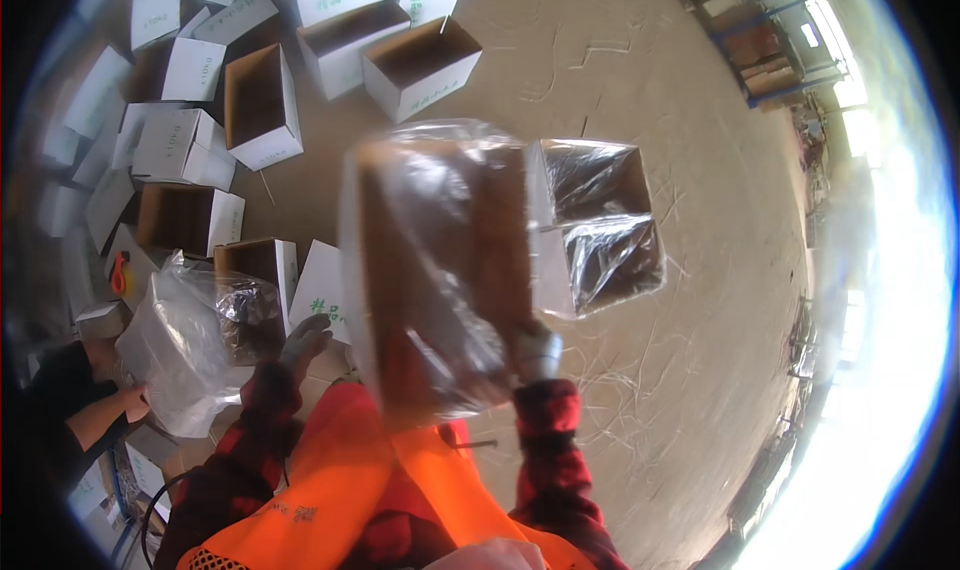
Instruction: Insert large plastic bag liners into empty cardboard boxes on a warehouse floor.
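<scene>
A large open carton (505, 240), brown inside and draped with a clear plastic liner, hangs slightly blurred in front of me. My right hand (538, 354), in a pale grey glove, grips its right wall near the lower corner. Part of those fingers is hidden behind the cardboard. Off the carton's left side is my gloved left hand (307, 340), fingers stretched out and holding nothing. Close beyond it stands a white carton with green print (318, 288). Two lined cartons (600, 220) sit together on the floor to the right of the held one.
Many white cartons (265, 110) crowd the floor at left and far left. A co-worker's hand (135, 403) handles a clear plastic bag (180, 340) at lower left, by a carton. Plastic strips (630, 390) litter the floor at right. Blue-framed shelving (765, 55) stands far right.
</scene>
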Motion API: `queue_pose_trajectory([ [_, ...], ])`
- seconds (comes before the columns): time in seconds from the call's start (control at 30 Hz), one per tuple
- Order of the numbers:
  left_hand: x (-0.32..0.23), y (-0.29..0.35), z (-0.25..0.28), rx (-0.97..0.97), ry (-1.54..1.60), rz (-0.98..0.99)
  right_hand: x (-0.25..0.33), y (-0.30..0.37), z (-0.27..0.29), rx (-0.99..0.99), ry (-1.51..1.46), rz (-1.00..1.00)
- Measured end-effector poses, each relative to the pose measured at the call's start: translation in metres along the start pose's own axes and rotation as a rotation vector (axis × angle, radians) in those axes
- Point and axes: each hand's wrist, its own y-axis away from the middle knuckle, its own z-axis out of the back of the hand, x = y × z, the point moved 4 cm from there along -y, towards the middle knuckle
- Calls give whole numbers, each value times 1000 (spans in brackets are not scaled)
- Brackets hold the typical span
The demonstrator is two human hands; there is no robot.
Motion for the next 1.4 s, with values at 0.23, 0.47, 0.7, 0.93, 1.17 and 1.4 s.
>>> queue_pose_trajectory([
  [0.23, -2, 80, -5, -165, -24, -37, -91, -70, 323, -403, 61, 28],
  [0.47, 83, 67, -20, -429, 55, -3, -249, -246, 459, -312, -354, -30],
  [0.7, 112, 116, -146, -435, -60, 32, -241, -388, 375, -216, -33, 5],
  [0.93, 132, 128, -189, -524, -176, 56, -201, -390, 349, -103, 414, 119],
  [1.17, 162, 119, -136, -601, -145, -24, -163, -361, 401, -472, 657, -4],
  [1.4, 266, 101, -22, -714, 279, 47, 154, -206, 199, -314, 169, 894],
])
